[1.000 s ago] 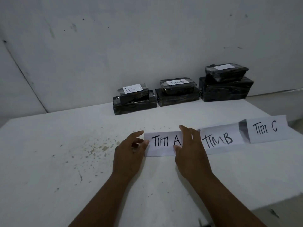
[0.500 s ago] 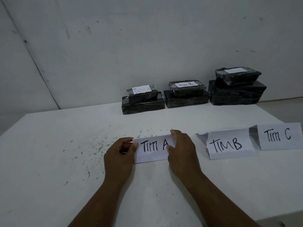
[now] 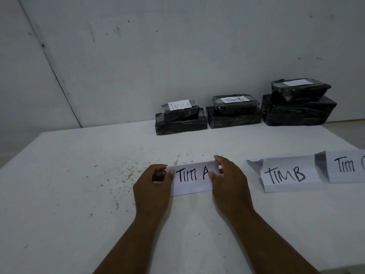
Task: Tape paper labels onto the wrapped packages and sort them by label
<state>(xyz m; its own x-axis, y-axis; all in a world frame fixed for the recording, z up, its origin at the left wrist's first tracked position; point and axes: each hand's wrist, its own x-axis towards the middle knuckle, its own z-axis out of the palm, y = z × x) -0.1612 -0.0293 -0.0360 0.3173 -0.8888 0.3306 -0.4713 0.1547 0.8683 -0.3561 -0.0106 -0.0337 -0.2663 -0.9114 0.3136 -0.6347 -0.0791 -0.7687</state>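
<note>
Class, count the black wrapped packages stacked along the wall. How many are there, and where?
6, in three stacks of two against the wall: left stack, its top labelled TIM A; middle stack, its top labelled TIM B; right stack, label unreadable. Others could be hidden behind them.

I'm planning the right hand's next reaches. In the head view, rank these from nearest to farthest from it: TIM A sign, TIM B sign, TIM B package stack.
From the right hand:
1. TIM A sign, pinched at its right end.
2. TIM B sign, on the table to the right.
3. TIM B package stack, by the far wall.
</note>
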